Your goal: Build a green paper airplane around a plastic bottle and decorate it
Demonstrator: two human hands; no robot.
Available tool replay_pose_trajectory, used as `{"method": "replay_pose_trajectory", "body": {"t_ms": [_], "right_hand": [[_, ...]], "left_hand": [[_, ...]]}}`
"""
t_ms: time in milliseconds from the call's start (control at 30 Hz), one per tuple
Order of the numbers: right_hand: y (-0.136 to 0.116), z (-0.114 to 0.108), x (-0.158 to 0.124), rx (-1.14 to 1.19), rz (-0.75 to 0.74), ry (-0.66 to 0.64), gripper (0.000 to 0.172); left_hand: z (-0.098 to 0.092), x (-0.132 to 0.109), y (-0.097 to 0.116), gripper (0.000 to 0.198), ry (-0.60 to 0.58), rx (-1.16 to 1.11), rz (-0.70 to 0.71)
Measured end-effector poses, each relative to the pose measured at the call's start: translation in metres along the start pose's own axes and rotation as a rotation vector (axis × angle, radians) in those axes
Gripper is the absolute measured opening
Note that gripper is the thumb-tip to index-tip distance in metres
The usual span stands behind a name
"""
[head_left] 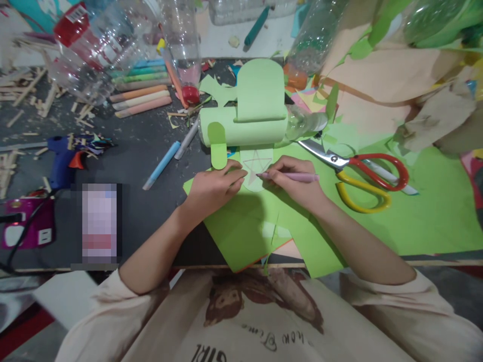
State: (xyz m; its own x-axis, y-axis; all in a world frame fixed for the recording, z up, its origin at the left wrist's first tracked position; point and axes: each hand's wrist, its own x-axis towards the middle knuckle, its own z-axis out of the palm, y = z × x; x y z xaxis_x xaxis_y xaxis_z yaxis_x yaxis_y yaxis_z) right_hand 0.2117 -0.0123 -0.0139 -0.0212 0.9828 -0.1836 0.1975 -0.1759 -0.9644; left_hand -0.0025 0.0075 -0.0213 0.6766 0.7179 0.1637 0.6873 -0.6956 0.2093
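Note:
My right hand [296,176] grips a pink felt-tip pen [305,177], its tip on a rounded flap of pale green paper [247,183]. A star [257,160] is drawn in outline on that flap, with part of it coloured in. Fingers stretched out, my left hand [219,190] lies against the flap's left edge and holds nothing. Just beyond both hands lies a plastic bottle wrapped in pale green paper [260,125]. Another rounded paper flap [260,88] extends from its far side, and a darker green strip [218,146] hangs at its left end.
Scissors with red and yellow handles [362,173] lie right on green paper sheets [407,221]. Two markers [162,165], a blue glue gun [62,161] and a blurred-out phone [100,221] lie left. Several felt-tip pens [141,95], clear bottles [181,40] and wood scraps [30,85] fill the back.

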Motion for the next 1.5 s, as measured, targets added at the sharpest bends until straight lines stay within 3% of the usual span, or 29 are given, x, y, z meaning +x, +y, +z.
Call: {"method": "replay_pose_trajectory", "body": {"t_ms": [367,567,900,1067,1200,1500], "right_hand": [[-0.001,-0.001,0.001,0.086,0.052,0.005,0.019],[0.000,-0.001,0.001,0.008,0.030,0.007,0.018],[0.000,0.000,0.001,0.066,0.043,0.000,0.017],[0.000,-0.004,0.006,0.231,0.071,-0.003,0.016],[0.004,-0.006,0.011,0.283,0.018,0.026,0.016],[0.009,0.004,0.026,0.076,-0.161,-0.044,0.012]], "left_hand": [[-0.001,0.000,-0.001,0.037,0.009,0.010,0.008],[0.000,0.000,0.000,0.036,0.034,0.006,0.019],[0.000,0.000,-0.001,0.038,-0.005,-0.006,-0.005],[0.001,0.000,0.000,0.038,0.014,0.018,0.000],[0.001,0.001,0.000,0.037,0.024,0.025,0.003],[0.005,0.001,0.000,0.036,0.076,0.011,-0.003]]}}
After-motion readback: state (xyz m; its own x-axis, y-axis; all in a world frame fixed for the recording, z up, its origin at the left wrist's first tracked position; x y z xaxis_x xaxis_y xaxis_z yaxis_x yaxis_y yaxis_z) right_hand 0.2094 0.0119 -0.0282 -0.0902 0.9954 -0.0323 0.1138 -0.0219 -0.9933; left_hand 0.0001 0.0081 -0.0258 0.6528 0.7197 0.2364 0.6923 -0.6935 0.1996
